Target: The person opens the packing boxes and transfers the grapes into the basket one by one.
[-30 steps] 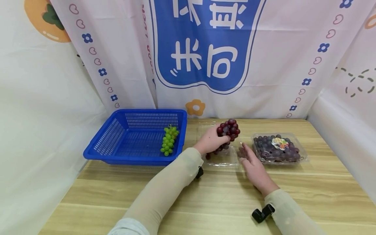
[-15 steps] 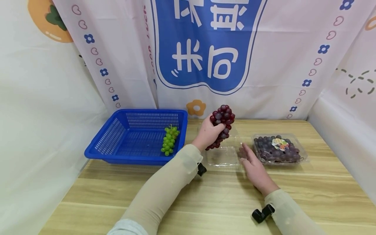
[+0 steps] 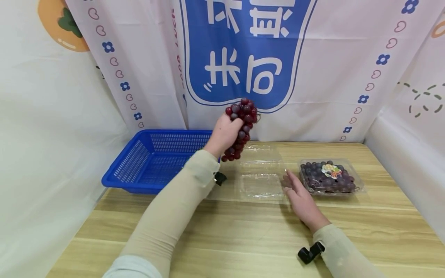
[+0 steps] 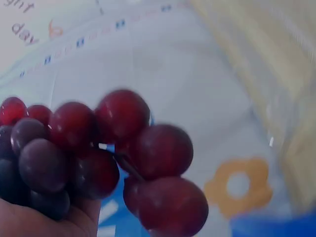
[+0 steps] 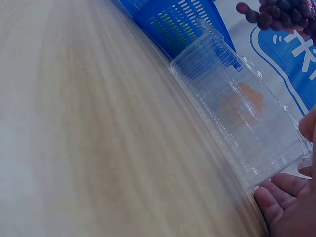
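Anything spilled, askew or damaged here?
Nothing stands out. The left hand grips the red grapes as one bunch; no loose ones show on the table. The blue basket and packed grape box sit upright. The open clear container shows no visible crack.

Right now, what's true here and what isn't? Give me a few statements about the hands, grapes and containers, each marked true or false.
1. The left hand holds a bunch of red grapes above the table. True.
2. The right hand is raised higher than the left hand. False: it is lower, by the right edge of the open clear box.
3. The closed box contains dark grapes. True.
4. The blue basket stands right of the closed box. False: it stands to the left of it.
5. A colourful sticker shows on the closed box. True.
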Available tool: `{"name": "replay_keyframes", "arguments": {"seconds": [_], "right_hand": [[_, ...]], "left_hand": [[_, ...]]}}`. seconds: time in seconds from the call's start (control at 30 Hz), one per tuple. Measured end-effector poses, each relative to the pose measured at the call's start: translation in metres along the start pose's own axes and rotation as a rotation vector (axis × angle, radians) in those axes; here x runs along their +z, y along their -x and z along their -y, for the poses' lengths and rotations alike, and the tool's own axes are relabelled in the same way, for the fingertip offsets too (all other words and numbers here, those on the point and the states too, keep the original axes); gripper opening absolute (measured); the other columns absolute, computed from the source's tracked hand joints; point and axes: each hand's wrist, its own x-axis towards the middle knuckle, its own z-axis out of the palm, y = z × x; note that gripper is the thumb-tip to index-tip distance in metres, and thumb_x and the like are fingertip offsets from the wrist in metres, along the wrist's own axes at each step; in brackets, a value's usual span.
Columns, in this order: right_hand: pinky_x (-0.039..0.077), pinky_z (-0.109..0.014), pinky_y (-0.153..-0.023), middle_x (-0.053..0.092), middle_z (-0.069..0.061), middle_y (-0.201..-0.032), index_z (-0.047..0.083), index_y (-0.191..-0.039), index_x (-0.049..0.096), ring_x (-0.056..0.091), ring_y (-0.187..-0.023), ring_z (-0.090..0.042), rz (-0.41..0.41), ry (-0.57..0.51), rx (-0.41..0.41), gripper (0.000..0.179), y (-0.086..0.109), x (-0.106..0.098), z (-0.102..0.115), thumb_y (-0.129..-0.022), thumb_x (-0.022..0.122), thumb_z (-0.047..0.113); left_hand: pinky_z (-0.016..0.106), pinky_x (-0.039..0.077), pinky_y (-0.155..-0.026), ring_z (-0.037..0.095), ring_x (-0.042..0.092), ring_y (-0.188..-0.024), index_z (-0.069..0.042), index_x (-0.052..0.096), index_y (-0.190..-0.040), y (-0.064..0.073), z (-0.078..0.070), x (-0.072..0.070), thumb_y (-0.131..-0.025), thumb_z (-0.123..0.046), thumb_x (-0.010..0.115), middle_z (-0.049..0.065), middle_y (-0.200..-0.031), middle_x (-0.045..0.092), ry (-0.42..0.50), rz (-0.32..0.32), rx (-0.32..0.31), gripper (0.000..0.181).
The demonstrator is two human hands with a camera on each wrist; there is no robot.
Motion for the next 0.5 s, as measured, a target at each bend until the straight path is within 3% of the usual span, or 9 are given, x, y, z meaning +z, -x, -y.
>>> {"name": "replay_keyframes", "arguments": {"seconds": [0.27, 0.4, 0.5], "right_hand": [[0.027, -0.058, -0.115, 0.031, -0.018, -0.161, 0.01, -0.163, 0.014, 0.034, -0.144, -0.039, 0.006, 0.008, 0.012, 0.062, -0.001, 0.001, -0.001, -0.108, 0.041, 0.015], [0.028, -0.058, -0.115, 0.032, -0.017, -0.161, 0.01, -0.163, 0.013, 0.035, -0.144, -0.039, 0.01, 0.006, 0.017, 0.062, -0.001, 0.002, -0.001, -0.108, 0.041, 0.015], [0.028, -0.058, -0.115, 0.032, -0.017, -0.161, 0.01, -0.163, 0.014, 0.035, -0.144, -0.039, 0.007, 0.005, 0.015, 0.062, 0.0, 0.001, 0.0, -0.108, 0.041, 0.015]], "left_hand": [[0.045, 0.049, -0.093, 0.024, 0.061, -0.1, -0.006, 0.054, -0.135, -0.015, 0.006, -0.048, -0.098, -0.031, 0.047, 0.009, -0.121, 0.062, -0.205, -0.076, 0.017, 0.045], [0.048, 0.047, -0.098, 0.025, 0.059, -0.105, -0.009, 0.051, -0.143, -0.017, 0.017, -0.068, -0.1, -0.031, 0.046, 0.009, -0.129, 0.061, -0.253, -0.106, -0.025, 0.048], [0.05, 0.046, -0.1, 0.026, 0.058, -0.108, -0.012, 0.048, -0.149, -0.019, 0.026, -0.083, -0.102, -0.033, 0.044, 0.009, -0.134, 0.059, -0.277, -0.121, -0.09, 0.051]]}}
